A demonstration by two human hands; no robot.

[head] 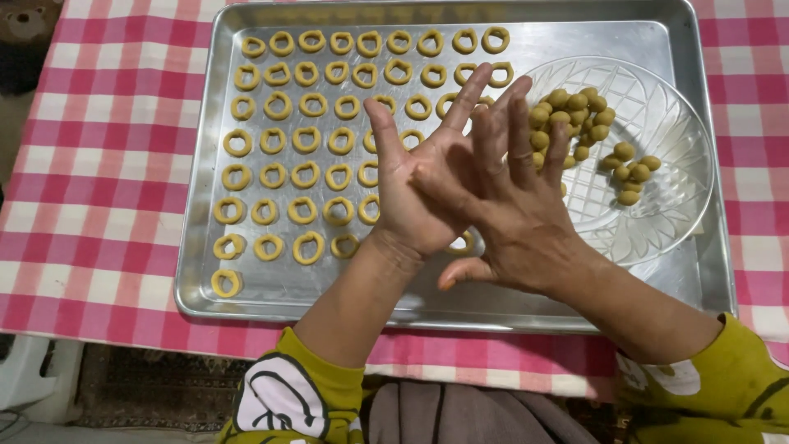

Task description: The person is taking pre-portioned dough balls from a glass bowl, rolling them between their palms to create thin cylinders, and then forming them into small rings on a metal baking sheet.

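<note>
The table wore a pink and white checked cloth (99, 164), with a bit of patterned rug showing at the lower left of the frame. On it sat a big metal baking tray (246, 288), and its left and middle parts were filled with neat rows of small dough rings (306, 140), one stray ring down near the lower left corner. Just right of centre, the left hand (419, 193) was held flat with its palm up and fingers spread, and the right hand (514, 205) lay across it, palm pressed down. Both hands were flat, fingers splayed, nothing gripped by the fingers; whether a bit of dough was squashed between the palms I honestly couldn't tell. At the right of the tray stood a clear glass plate (657, 214) holding a pile of little dough balls (575, 115), a few scattered apart. My guess at the risk: the hands hovered right over the finished rows, so a dropped piece or a low wrist could dent the rings underneath.
</note>
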